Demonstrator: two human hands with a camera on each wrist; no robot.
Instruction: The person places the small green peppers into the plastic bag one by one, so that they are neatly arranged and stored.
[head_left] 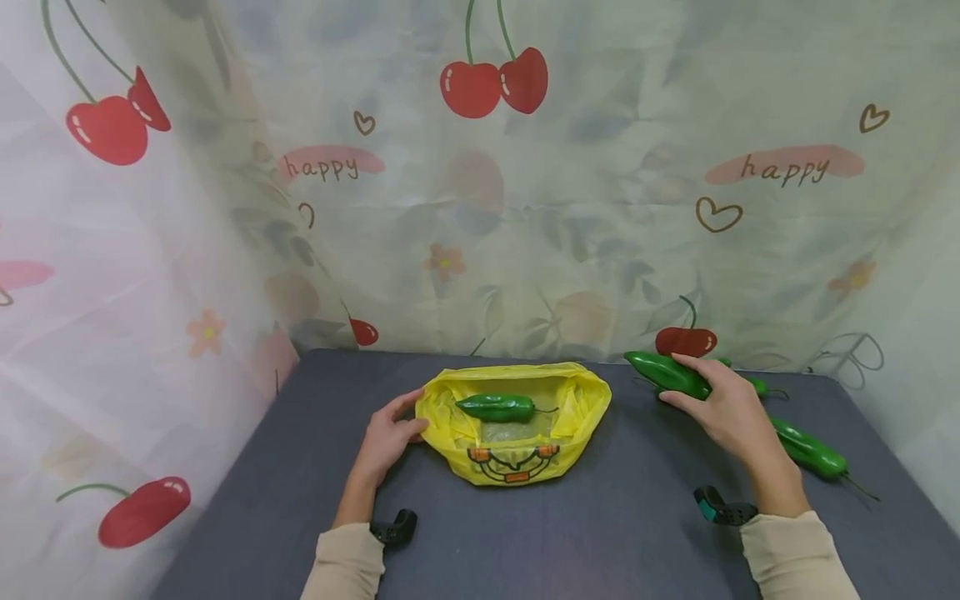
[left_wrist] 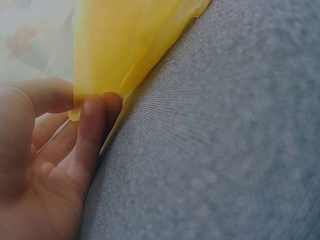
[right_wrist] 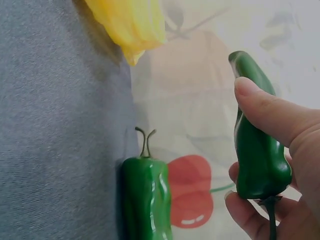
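A yellow plastic bag lies with its mouth wide on the dark table, and one green pepper rests inside it. My left hand pinches the bag's left edge; the left wrist view shows the yellow film between thumb and fingers. Right of the bag, my right hand grips another green pepper, raised above the table with its stem toward the palm in the right wrist view. Part of one more green pepper shows behind that hand, mostly hidden by it.
A green pepper with a long stem lies on the table beside my right wrist. Cloth printed with cherries hangs along the back and sides. A thin wire shows at the table's back right corner.
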